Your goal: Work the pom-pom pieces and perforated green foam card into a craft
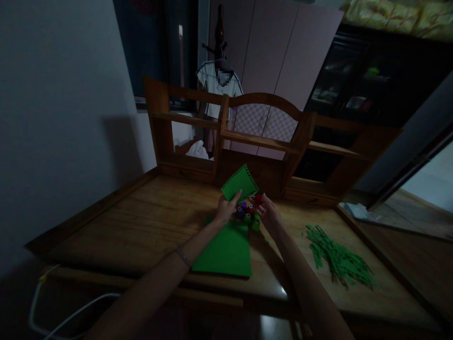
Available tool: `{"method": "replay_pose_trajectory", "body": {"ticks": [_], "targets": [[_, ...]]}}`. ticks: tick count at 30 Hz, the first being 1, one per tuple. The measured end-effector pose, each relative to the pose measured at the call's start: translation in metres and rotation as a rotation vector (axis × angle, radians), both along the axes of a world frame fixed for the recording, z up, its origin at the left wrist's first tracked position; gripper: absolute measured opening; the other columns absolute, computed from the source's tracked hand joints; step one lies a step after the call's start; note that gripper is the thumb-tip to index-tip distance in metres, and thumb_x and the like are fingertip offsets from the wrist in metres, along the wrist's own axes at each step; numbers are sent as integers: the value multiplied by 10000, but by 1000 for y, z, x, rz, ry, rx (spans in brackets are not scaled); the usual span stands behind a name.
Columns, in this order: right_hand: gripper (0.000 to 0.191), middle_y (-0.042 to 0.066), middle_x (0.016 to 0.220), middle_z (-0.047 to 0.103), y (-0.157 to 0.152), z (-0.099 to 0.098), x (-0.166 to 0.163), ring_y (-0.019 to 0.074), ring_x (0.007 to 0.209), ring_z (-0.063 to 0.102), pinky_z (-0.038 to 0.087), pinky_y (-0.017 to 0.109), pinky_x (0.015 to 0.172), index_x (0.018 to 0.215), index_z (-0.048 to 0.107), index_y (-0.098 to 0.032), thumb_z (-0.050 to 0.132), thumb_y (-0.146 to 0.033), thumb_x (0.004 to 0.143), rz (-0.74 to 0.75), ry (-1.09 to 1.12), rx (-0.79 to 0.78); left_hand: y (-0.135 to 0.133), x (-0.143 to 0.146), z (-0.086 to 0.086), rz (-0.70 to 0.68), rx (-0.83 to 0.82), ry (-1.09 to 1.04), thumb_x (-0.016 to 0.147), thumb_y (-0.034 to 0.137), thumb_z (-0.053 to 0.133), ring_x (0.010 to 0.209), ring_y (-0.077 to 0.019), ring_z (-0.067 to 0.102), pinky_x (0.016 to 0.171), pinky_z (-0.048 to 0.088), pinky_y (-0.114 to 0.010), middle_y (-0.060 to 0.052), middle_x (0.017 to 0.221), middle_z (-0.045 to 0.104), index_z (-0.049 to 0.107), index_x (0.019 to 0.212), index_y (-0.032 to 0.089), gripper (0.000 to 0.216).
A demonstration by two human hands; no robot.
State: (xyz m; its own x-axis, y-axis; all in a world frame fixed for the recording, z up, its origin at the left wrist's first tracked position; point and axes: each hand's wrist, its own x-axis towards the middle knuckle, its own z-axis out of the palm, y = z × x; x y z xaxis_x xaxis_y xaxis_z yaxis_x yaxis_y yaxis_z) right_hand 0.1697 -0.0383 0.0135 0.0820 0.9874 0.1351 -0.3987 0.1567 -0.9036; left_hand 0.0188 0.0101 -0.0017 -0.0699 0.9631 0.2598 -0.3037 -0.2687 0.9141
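My left hand (pixel 229 206) grips a green sheet of paper (pixel 239 183) by its lower part, thumb on top. Small notches or holes run along the sheet's upper edges. At the sheet's right corner, my right hand (pixel 268 210) is closed around a small red craft punch (pixel 259 199), which looks to be at the paper's edge. Below and between the hands stand several small punches in purple (pixel 240 212), red and green (pixel 255 223). A stack of plain green paper (pixel 226 250) lies on the table under my left forearm.
A heap of green paper strips (pixel 336 255) lies on the wooden table (pixel 141 212) to the right. Along the back rises a wooden shelf unit (pixel 262 138). A white cable (pixel 81 311) hangs near the front left edge.
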Motion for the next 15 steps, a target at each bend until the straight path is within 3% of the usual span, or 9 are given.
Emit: {"method": "replay_pose_trajectory", "body": {"ticks": [6, 15], "targets": [[386, 69, 1073, 678, 2, 1, 4, 235, 992, 655, 550, 276, 729, 906, 633, -213, 634, -570, 760, -17, 16, -64, 2, -1, -2, -3, 35, 27, 704, 446, 704, 1020, -225, 634, 976, 437, -333, -96, 999, 708, 705, 914, 158, 357], [338, 55, 1055, 685, -1, 4, 5, 226, 1144, 572, 552, 257, 766, 869, 641, -217, 642, -542, 774, 20, 114, -24, 2, 0, -3, -12, 32, 23, 708, 439, 702, 1024, -227, 634, 978, 436, -335, -95, 1005, 707, 706, 932, 161, 356]]}}
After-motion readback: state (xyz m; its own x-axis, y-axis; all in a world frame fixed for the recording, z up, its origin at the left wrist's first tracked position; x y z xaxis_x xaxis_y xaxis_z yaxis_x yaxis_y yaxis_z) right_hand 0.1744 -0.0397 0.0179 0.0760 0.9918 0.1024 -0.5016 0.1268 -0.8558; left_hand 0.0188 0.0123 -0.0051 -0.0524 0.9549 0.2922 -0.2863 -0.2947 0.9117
